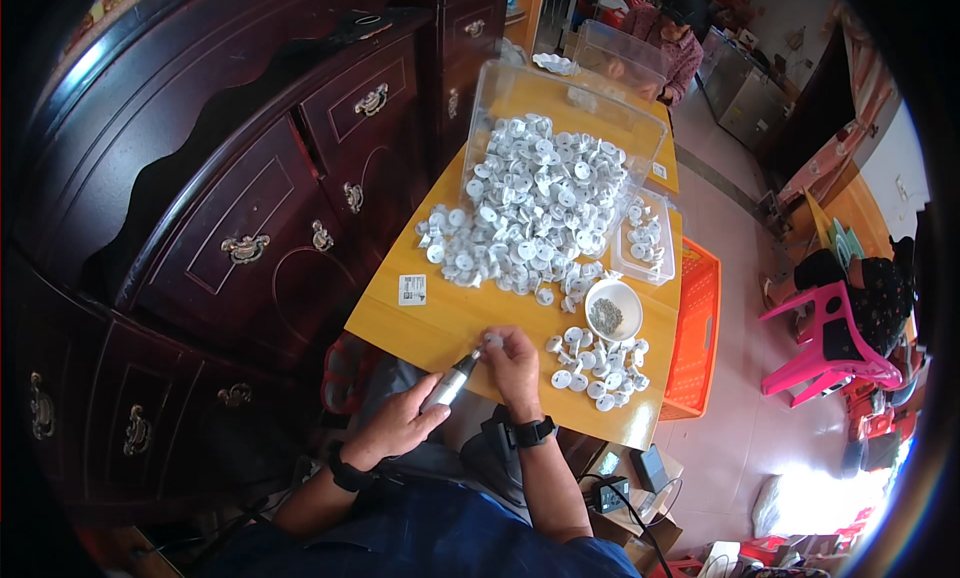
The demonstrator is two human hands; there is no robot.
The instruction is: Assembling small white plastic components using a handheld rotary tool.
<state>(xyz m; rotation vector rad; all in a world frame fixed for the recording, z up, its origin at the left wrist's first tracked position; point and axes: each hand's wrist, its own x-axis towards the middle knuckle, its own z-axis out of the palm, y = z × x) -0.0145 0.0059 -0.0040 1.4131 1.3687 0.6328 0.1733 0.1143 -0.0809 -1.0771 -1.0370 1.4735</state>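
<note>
My left hand (400,419) is wrapped round a silver electric screwdriver (452,380) with a dark tip, tilted up to the right. Its tip meets a small white plastic part (492,340) pinched in the fingers of my right hand (516,370), just over the near table edge. Beyond my hands lies a big heap of similar white round parts (540,198), spilling from a clear plastic bin (488,88). To the right of my right hand sits a smaller group of the parts (600,368). A white bowl (628,296) of small metal screws (605,316) stands beside them.
On the yellow table (410,328), a clear tray (650,263) holds more parts. An orange crate (690,328) stands against the right side. Dark wooden cabinets (230,178) line the left. Another person (675,43) sits at the far end; a pink chair (825,343) stands right.
</note>
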